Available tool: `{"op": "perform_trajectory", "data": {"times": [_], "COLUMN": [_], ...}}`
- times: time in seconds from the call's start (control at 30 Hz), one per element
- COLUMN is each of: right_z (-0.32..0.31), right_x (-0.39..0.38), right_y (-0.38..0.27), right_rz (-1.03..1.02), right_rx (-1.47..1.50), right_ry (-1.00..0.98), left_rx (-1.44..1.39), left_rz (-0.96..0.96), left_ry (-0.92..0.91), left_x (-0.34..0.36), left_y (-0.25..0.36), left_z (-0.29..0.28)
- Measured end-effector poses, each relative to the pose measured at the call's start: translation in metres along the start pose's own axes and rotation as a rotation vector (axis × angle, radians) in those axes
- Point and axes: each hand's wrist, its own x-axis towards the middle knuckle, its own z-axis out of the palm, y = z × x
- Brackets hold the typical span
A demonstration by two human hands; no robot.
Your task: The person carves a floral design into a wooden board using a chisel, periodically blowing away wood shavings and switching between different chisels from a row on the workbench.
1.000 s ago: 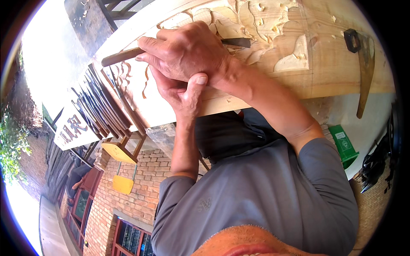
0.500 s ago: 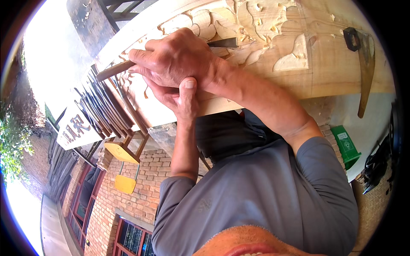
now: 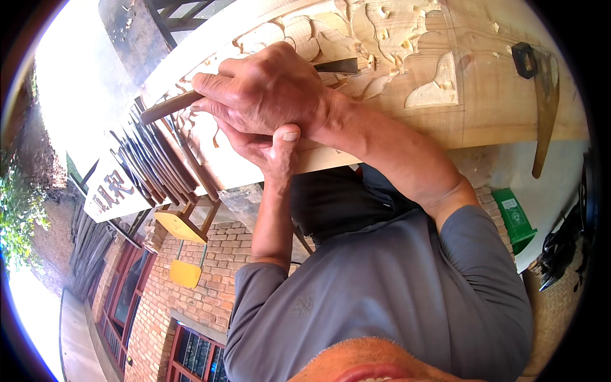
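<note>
My right hand (image 3: 270, 83) is closed round the wooden handle of a chisel (image 3: 170, 106), whose butt sticks out to the left. Past my right wrist the flat steel blade comes out, pointing right, low over a carved wooden board (image 3: 487, 95). My left hand (image 3: 277, 149) lies beneath the right one, thumb up against the right wrist. Its fingers are hidden where the chisel runs under my hands, and seem wrapped on it. Just beyond the blade's tip stands a curled wood shaving (image 3: 372, 62). Leaf-like shapes are cut into the board, with loose shavings scattered over them.
Several slim carving tools (image 3: 156, 156) lie side by side at the board's left end. A dark-headed mallet (image 3: 524, 60) rests at the right. Below are a yellow chair (image 3: 184, 274), a brick wall (image 3: 216, 254) and a green bin (image 3: 514, 219).
The blade tip has shifted slightly right, and a curled shaving now stands by it. The handle's butt sits a little further left. Both hands keep nearly the same grip.
</note>
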Motion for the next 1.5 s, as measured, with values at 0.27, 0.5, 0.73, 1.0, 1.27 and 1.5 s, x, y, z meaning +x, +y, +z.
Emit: {"op": "perform_trajectory", "data": {"times": [0.27, 0.5, 0.73, 1.0, 1.27, 1.5], "right_z": [-0.002, -0.009, -0.04, -0.025, -0.017, -0.013], "right_x": [0.001, 0.0, -0.022, -0.013, -0.012, -0.012], "right_y": [0.01, 0.006, -0.017, -0.005, 0.003, 0.008], "right_rz": [0.05, 0.045, -0.15, -0.161, -0.163, -0.109], "right_rx": [-0.124, -0.055, 0.088, 0.327, 0.281, 0.176], "right_ry": [-0.01, 0.03, -0.044, -0.074, 0.045, -0.121], "left_rx": [0.017, 0.006, 0.245, -0.243, -0.291, -0.101], "left_rz": [-0.094, -0.078, -0.058, -0.123, -0.221, -0.29], "left_ry": [-0.076, -0.053, -0.161, -0.046, -0.08, -0.03], "left_x": [0.008, 0.005, -0.052, -0.066, -0.049, -0.053], "left_y": [0.011, 0.015, -0.02, -0.018, 0.011, -0.003], "left_z": [0.009, 0.018, -0.01, 0.029, 0.05, 0.04]}}
